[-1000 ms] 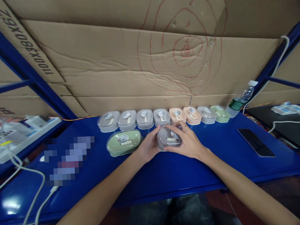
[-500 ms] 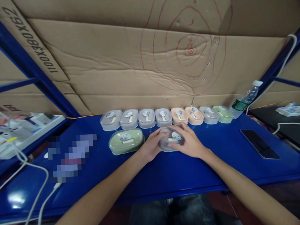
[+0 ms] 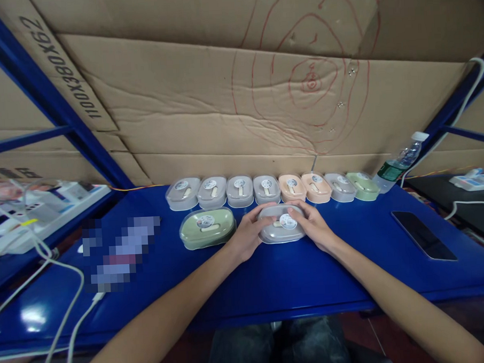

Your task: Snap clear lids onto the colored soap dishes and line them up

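Note:
A grey rounded plastic box (image 3: 282, 234) with a clear lid, a round white label and a pale tab sits on the blue table before me. My left hand (image 3: 250, 233) wraps its left side, with the thumb lying over the lid. From the right, my right hand (image 3: 314, 226) grips the same box, thumb on top by the label. The far fingers of both hands are partly hidden behind it. Just left of my left hand rests a similar green box (image 3: 208, 234), apart from the grey one.
Along the cardboard wall (image 3: 174, 88) runs a row of similar grey, peach and green boxes (image 3: 241, 192). A tilted water bottle (image 3: 397, 164) stands at its right end. A black phone (image 3: 424, 235) lies at right. White cables (image 3: 77, 312) and a power strip (image 3: 82, 196) are at left.
My right hand has shifted from arching over the top of the grey box to its right side, uncovering more of the lid. My left hand still holds the left side.

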Demonstrator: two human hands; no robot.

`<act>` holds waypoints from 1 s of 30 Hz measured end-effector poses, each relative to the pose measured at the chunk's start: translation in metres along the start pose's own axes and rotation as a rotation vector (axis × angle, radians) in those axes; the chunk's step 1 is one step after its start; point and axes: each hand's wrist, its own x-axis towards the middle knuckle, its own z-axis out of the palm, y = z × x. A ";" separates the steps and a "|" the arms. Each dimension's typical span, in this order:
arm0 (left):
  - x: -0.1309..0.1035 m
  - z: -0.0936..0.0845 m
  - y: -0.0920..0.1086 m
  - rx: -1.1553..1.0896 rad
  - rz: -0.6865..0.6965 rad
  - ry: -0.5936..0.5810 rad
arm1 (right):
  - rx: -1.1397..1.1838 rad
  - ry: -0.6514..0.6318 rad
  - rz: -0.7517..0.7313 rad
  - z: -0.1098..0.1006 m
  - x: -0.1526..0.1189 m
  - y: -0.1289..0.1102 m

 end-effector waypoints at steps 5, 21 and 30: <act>-0.001 0.000 0.001 0.035 0.014 -0.024 | 0.053 0.024 0.020 0.000 -0.003 -0.002; -0.008 0.008 0.013 0.322 0.186 0.045 | -0.010 0.050 -0.038 -0.005 -0.001 -0.007; -0.001 0.000 0.005 0.490 0.233 0.007 | -0.759 -0.400 -0.470 -0.023 -0.021 -0.025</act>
